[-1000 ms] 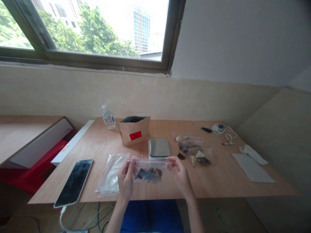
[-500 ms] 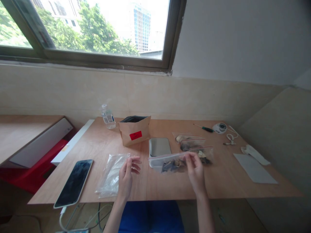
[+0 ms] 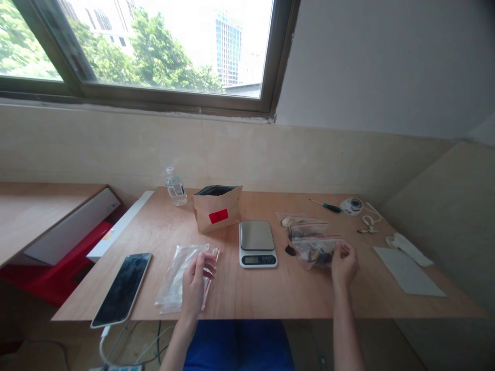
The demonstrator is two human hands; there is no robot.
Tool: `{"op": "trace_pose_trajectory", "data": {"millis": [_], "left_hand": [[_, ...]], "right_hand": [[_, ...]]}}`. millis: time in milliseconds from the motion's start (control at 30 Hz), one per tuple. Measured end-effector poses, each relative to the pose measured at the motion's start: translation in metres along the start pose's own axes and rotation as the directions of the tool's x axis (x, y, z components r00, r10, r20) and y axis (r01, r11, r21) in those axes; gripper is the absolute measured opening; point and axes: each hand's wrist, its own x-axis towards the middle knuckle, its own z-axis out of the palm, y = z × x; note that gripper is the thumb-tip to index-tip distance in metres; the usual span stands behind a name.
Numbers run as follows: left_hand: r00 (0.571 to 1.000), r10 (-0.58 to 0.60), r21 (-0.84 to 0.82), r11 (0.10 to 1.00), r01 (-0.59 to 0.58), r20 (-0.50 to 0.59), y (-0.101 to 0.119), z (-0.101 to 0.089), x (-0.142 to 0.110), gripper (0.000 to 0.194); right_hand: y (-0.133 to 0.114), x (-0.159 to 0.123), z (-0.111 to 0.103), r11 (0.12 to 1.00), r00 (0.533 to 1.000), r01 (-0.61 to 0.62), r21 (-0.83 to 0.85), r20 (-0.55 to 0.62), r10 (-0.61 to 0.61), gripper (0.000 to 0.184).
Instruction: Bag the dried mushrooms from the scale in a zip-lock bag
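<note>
My right hand (image 3: 343, 264) rests at the right end of a filled clear zip bag (image 3: 315, 251) holding dark pieces, its fingers curled at the bag's edge on top of a pile of similar filled bags (image 3: 303, 225). My left hand (image 3: 195, 281) lies on a stack of empty clear zip bags (image 3: 176, 275) and pinches the red-striped edge of one. A small digital kitchen scale (image 3: 257, 242) sits between my hands with nothing on it. Behind it stands an open brown paper pouch (image 3: 216, 208) with a red label.
A phone (image 3: 122, 288) on a cable lies at the front left of the wooden table (image 3: 270, 293). A small bottle (image 3: 175, 186) stands at the back. A screwdriver (image 3: 324, 205), a round device (image 3: 351, 205), a white cord and a grey sheet (image 3: 408, 263) lie at the right.
My right hand carried the filled bag from in front of me to the pile at the right. My left hand let go of it and dropped onto the empty bags.
</note>
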Motion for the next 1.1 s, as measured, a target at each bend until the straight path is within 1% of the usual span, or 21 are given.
{"op": "trace_pose_trajectory", "data": {"millis": [33, 100, 133, 167, 200, 267, 333, 367, 433, 500, 533, 567, 600, 667, 700, 733, 800, 900, 1000, 1100], "left_hand": [[1.0, -0.002, 0.002, 1.0, 0.002, 0.005, -0.001, 0.0, 0.0, 0.044], [1.0, -0.009, 0.009, 1.0, 0.008, 0.008, -0.002, -0.001, 0.0, 0.045], [1.0, -0.01, 0.013, 1.0, 0.01, 0.009, -0.003, -0.002, 0.0, 0.044], [1.0, -0.009, 0.016, 1.0, 0.009, 0.01, -0.003, -0.003, 0.0, 0.044], [1.0, -0.008, 0.02, 1.0, 0.008, 0.012, -0.003, -0.003, 0.0, 0.044], [1.0, -0.005, 0.024, 1.0, 0.005, 0.019, -0.003, -0.003, 0.001, 0.043], [1.0, -0.005, 0.025, 1.0, 0.004, 0.029, -0.003, -0.003, 0.001, 0.043], [0.999, -0.005, 0.024, 1.0, 0.004, 0.033, -0.003, -0.003, 0.001, 0.043], [0.999, -0.009, 0.019, 1.0, 0.008, 0.034, -0.004, -0.002, 0.001, 0.043], [0.999, -0.016, 0.014, 1.0, 0.016, 0.036, -0.005, -0.001, 0.0, 0.043], [0.999, -0.021, 0.012, 1.0, 0.021, 0.039, -0.006, -0.001, 0.0, 0.044], [0.999, -0.025, 0.013, 1.0, 0.024, 0.044, -0.007, -0.001, -0.001, 0.044], [0.998, -0.028, 0.015, 1.0, 0.028, 0.05, -0.007, -0.001, -0.001, 0.044], [0.998, -0.032, 0.018, 0.999, 0.031, 0.054, -0.007, -0.002, -0.001, 0.044], [0.998, -0.032, 0.02, 0.999, 0.031, 0.051, -0.007, -0.003, 0.0, 0.044], [0.998, -0.03, 0.023, 0.999, 0.029, 0.047, -0.007, -0.004, 0.0, 0.044], [0.999, -0.026, 0.034, 0.999, 0.025, 0.035, -0.007, -0.007, 0.001, 0.044], [1.0, -0.024, 0.053, 0.998, 0.023, 0.019, -0.008, -0.013, 0.002, 0.043], [1.0, -0.026, 0.051, 0.998, 0.026, 0.011, -0.008, -0.018, 0.003, 0.042], [1.0, -0.028, 0.043, 0.999, 0.028, 0.007, -0.009, -0.019, 0.004, 0.042]], "right_hand": [[-0.003, -0.007, 0.003, 0.998, 0.998, 0.05, -0.034, -0.047, -0.052, 0.065], [-0.011, -0.025, 0.006, 0.985, 0.978, 0.128, -0.111, -0.15, -0.144, 0.069], [-0.014, -0.034, 0.008, 0.979, 0.968, 0.147, -0.138, -0.183, -0.171, 0.069], [-0.016, -0.042, 0.01, 0.976, 0.965, 0.162, -0.149, -0.184, -0.188, 0.068], [-0.016, -0.049, 0.012, 0.972, 0.968, 0.176, -0.154, -0.154, -0.2, 0.065], [-0.012, -0.057, 0.019, 0.964, 0.976, 0.209, -0.162, -0.034, -0.217, 0.058], [-0.006, -0.058, 0.027, 0.954, 0.97, 0.24, -0.178, 0.089, -0.227, 0.057], [-0.003, -0.057, 0.03, 0.951, 0.966, 0.247, -0.186, 0.123, -0.227, 0.057], [-0.004, -0.053, 0.035, 0.95, 0.965, 0.252, -0.187, 0.126, -0.231, 0.055], [-0.013, -0.051, 0.037, 0.949, 0.962, 0.268, -0.165, 0.091, -0.256, 0.049], [-0.019, -0.052, 0.037, 0.945, 0.954, 0.295, -0.138, 0.094, -0.284, 0.045], [-0.025, -0.055, 0.037, 0.935, 0.936, 0.341, -0.094, 0.132, -0.327, 0.041], [-0.03, -0.058, 0.038, 0.919, 0.904, 0.393, -0.039, 0.197, -0.379, 0.037], [-0.036, -0.068, 0.041, 0.878, 0.812, 0.475, 0.063, 0.353, -0.465, 0.032], [-0.036, -0.073, 0.043, 0.864, 0.77, 0.496, 0.084, 0.417, -0.482, 0.031], [-0.035, -0.077, 0.046, 0.861, 0.745, 0.503, 0.078, 0.465, -0.478, 0.031], [-0.028, -0.084, 0.051, 0.874, 0.738, 0.485, 0.025, 0.525, -0.424, 0.033], [-0.019, -0.086, 0.054, 0.896, 0.736, 0.443, -0.009, 0.575, -0.358, 0.031], [-0.019, -0.081, 0.053, 0.903, 0.729, 0.429, 0.01, 0.586, -0.353, 0.029], [-0.026, -0.075, 0.054, 0.906, 0.722, 0.422, 0.035, 0.592, -0.359, 0.029]]}}
